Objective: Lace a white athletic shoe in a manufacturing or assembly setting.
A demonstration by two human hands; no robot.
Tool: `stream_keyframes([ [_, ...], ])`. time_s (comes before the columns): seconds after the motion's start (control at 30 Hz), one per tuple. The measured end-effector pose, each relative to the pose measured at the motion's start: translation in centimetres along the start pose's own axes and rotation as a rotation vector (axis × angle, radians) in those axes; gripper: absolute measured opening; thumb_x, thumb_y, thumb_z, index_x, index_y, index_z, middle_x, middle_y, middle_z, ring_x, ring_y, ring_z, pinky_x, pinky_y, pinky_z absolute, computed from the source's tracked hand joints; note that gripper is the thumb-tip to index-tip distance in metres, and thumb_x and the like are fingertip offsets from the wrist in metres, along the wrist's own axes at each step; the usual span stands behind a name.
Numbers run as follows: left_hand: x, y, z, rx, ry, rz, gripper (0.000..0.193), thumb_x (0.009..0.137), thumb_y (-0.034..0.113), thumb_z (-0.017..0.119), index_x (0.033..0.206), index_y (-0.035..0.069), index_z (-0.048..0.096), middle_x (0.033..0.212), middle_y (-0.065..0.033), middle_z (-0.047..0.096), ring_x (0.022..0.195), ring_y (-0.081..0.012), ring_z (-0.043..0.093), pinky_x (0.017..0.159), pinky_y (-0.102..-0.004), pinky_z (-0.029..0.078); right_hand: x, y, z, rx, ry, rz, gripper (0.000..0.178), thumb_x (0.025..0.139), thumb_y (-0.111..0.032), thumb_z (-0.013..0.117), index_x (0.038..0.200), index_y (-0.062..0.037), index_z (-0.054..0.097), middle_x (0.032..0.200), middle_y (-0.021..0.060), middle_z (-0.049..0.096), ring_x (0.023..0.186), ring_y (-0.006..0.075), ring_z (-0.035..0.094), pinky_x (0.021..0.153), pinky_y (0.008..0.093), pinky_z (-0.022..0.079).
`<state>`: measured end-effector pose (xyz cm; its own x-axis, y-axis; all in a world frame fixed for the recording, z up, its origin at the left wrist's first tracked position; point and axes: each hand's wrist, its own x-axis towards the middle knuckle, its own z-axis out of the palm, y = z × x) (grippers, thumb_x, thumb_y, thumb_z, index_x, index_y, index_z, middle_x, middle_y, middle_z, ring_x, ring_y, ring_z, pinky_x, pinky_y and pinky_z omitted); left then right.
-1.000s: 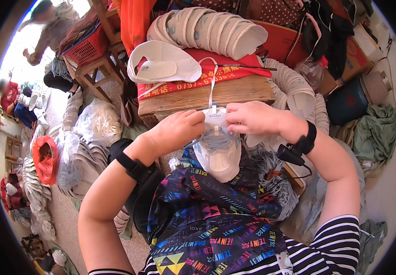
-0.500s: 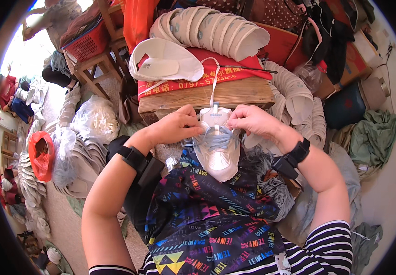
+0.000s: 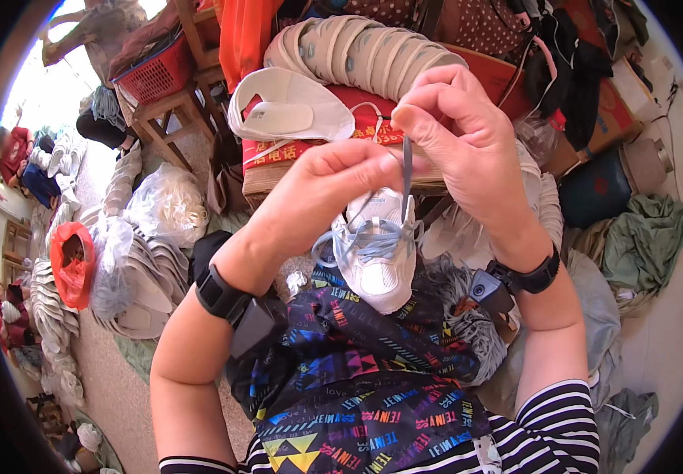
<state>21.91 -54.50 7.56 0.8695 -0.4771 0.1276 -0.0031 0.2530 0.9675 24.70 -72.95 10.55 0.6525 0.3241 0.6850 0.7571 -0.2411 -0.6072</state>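
Note:
A white sneaker upper (image 3: pixel 381 276), toe pointing at me, rests between my lap and the edge of a wooden bench. Blue-grey laces criss-cross its front, with a loop hanging out at its left side. My right hand (image 3: pixel 464 138) is raised over the shoe's collar, thumb and fingers pinched on a blue-grey shoelace (image 3: pixel 407 170) that is drawn up taut from the upper. Close beside it, my left hand (image 3: pixel 333 178) is closed, thumb against fingers, just above the tongue. A thin strand of lace runs down from these fingers; their exact grip is partly hidden.
On the red-covered bench (image 3: pixel 258 180) lie a white shoe piece (image 3: pixel 330 114) and a row of nested beige uppers (image 3: pixel 357 51). A bundle of grey laces (image 3: pixel 476 340) hangs at my right. Plastic bags (image 3: pixel 164 209) and stacked shoe parts lie on the floor at left.
Both hands have left the sides of the upper's eyelets. My right hand has risen, pulling a lace upward; my left hand has moved right and up, over the tongue.

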Motion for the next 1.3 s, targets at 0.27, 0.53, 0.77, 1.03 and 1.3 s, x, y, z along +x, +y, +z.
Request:
stream_keyframes([
  [0.27,0.1,-1.3,0.4,0.017,0.288,0.204,0.023,0.099,0.020,0.056,0.097,0.000,0.068,0.097,-0.0038,0.069,0.091,-0.0092,0.061,0.085,-0.0247,0.046,-2.8,0.1,2.0,0.422,-0.048,0.540,0.018,0.099,-0.014,0.054,0.111,0.0000,0.054,0.093,0.0037,0.063,0.084,0.0074,0.060,0.075,0.0233,0.051],
  [0.53,0.4,-4.2,-0.5,-0.204,0.446,0.095,0.027,0.100,0.021,0.054,0.110,-0.002,0.064,0.100,-0.0056,0.069,0.086,-0.0099,0.063,0.079,-0.0246,0.050,-4.7,1.2,3.1,0.717,-0.169,0.735,0.020,0.100,-0.018,0.053,0.110,-0.0017,0.058,0.088,0.0014,0.061,0.083,0.0083,0.059,0.082,0.0250,0.049],
  [0.77,-3.2,-8.0,-10.3,-0.173,0.733,-0.068,0.032,0.097,0.011,0.051,0.124,-0.006,0.056,0.086,-0.0021,0.063,0.057,-0.0046,0.041,0.053,-0.0199,0.036,-7.3,11.8,-3.5,0.624,0.286,0.956,0.014,0.095,-0.017,0.059,0.097,-0.0040,0.064,0.072,-0.0029,0.056,0.051,0.0022,0.047,0.047,0.0167,0.041],
  [1.03,-6.2,-5.7,-18.5,-0.066,0.906,0.082,0.039,0.090,0.001,0.049,0.128,-0.008,0.052,0.091,-0.0103,0.067,0.057,-0.0057,0.043,0.050,-0.0198,0.035,-9.2,15.3,-11.5,0.518,0.596,0.935,0.013,0.094,-0.013,0.056,0.098,-0.0022,0.062,0.069,-0.0024,0.052,0.050,0.0044,0.042,0.047,0.0218,0.037],
  [1.3,-7.9,-2.9,-24.4,-0.072,0.915,0.245,0.041,0.092,-0.001,0.045,0.132,-0.008,0.049,0.100,-0.0141,0.066,0.062,-0.0053,0.045,0.055,-0.0191,0.038,-8.5,14.6,-18.2,0.381,0.721,0.875,0.011,0.091,-0.012,0.057,0.091,-0.0031,0.063,0.066,-0.0031,0.048,0.047,0.0046,0.037,0.043,0.0217,0.032],
])
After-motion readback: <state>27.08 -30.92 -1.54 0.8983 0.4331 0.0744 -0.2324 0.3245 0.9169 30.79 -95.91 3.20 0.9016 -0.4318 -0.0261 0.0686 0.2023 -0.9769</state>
